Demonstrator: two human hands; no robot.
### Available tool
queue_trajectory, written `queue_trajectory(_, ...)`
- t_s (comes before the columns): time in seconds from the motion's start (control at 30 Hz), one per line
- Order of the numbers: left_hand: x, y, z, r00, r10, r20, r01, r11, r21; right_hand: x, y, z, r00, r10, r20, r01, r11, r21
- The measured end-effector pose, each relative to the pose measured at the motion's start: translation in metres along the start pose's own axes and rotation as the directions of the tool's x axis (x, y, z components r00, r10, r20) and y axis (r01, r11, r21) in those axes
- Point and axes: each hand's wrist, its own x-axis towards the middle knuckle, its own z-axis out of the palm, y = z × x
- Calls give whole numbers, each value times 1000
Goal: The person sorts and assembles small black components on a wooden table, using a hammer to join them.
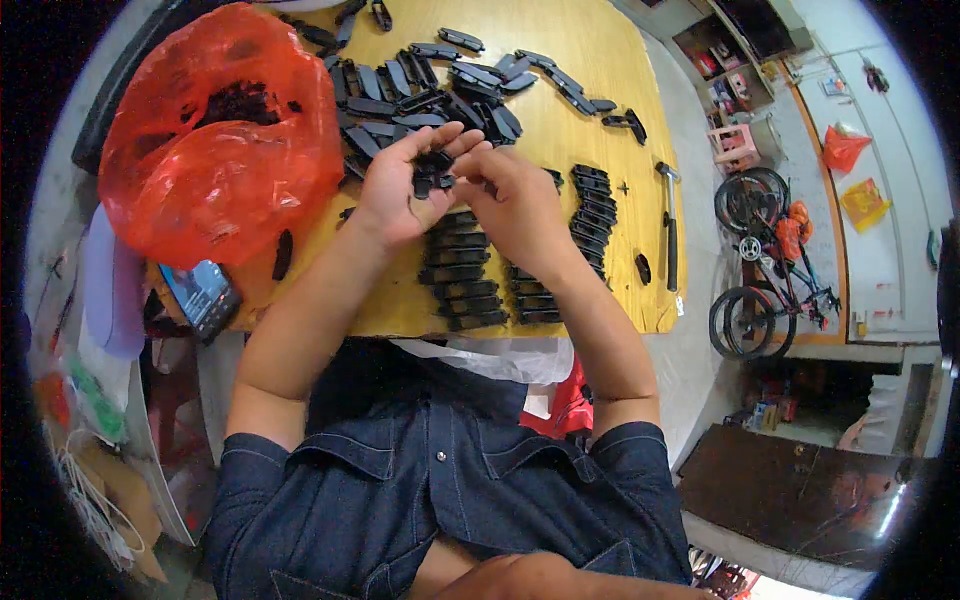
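Observation:
My left hand (392, 190) is turned palm up and cupped around several small black plastic pieces (430, 180). Over its fingers, my right hand (518, 205) has its thumb and fingertips pinched together at the edge of the pieces; what sits in the pinch is too small and covered to make out. Below both hands, long black plastic parts stand in neat stacked columns, one column (462, 270) by my left wrist and another (592, 215) right of my right hand. Beyond the hands lies a loose heap of similar black parts (400, 95).
A red plastic bag (220, 190) holding dark pieces fills the table's left side, with a phone (203, 295) at its near corner. A hammer (670, 230) lies along the right edge of the yellow table (600, 60). Bicycles (755, 260) stand farther right.

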Motion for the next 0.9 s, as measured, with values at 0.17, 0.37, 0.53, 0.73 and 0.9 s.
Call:
queue_trajectory(0.17,3,-18,21,973,95,-212,-49,976,211,2,20,8,986,-161,34,163,982,-90)
queue_trajectory(0.37,10,-23,5,1000,-21,15,22,998,-66,-12,19,-1,997,35,-65,-34,999,12)
queue_trajectory(0.53,8,-10,4,970,-15,-242,4,999,-47,-22,65,-59,882,455,-123,-443,889,117)
queue_trajectory(0.73,0,-8,13,986,19,-163,-5,996,84,-39,135,-117,733,676,-81,-673,737,64)
queue_trajectory(0.9,2,-13,12,984,-3,-176,22,995,102,-39,152,-106,752,659,5,-657,749,85)
